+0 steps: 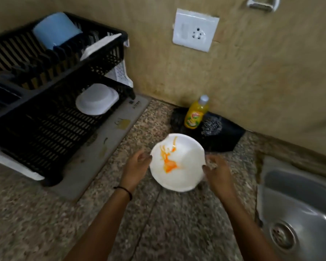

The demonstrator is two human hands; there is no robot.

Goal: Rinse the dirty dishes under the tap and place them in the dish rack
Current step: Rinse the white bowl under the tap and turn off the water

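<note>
- While both hands grip its rim, the stained bowl (177, 162) sits between them over the counter (158, 223); whether it is lifted is unclear.
- Left hand (136, 166) and right hand (217, 172): fingers curled on opposite edges.
- Sink (299, 204) lies right, nearer the right hand; rack (45, 119) lies left.

The bowl (177, 162) is white, streaked and blotched with orange inside. The rack (45, 119) is black and slatted, and in it are a pale blue cup (55, 29), a white plate (100, 46) and a white upturned bowl (97, 98). The bottle (194, 113) is yellow with a pale cap. The counter (158, 223) is speckled grey-brown, the wall (252, 72) mottled tan, the socket (195, 30) white and the sink (299, 204) steel grey.
</note>
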